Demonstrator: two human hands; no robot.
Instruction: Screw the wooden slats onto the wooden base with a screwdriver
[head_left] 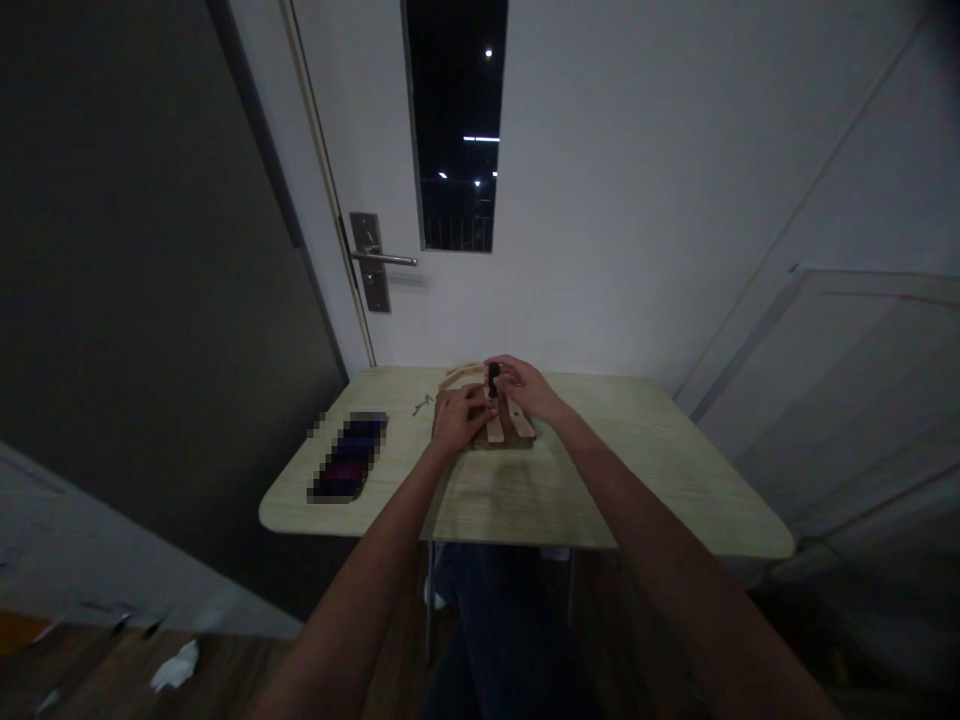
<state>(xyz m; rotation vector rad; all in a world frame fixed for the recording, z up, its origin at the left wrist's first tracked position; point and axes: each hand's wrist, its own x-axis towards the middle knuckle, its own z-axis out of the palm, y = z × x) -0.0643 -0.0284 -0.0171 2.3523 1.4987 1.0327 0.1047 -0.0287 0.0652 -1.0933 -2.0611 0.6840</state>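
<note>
My right hand (523, 385) is closed around the black handle of a screwdriver (493, 378), held upright over a wooden piece. Low beside the tool, my left hand (456, 418) rests on the work with thumb and fingertips pinched together near the screwdriver's lower end; what lies between them is too small to make out. Beneath both hands is a brown wooden board (516, 437) with pale wooden strips (495, 431) on it. A curved pale wooden piece (459, 374) shows at the board's far side. The screwdriver's tip is hidden by my fingers.
Several small thin metal bits, seemingly screws (423, 405), lie left of the board. A blurred-out flat phone-like object (349, 458) is on the left of the pale table (637, 480). Behind the table stands a white door with a metal handle (386, 259).
</note>
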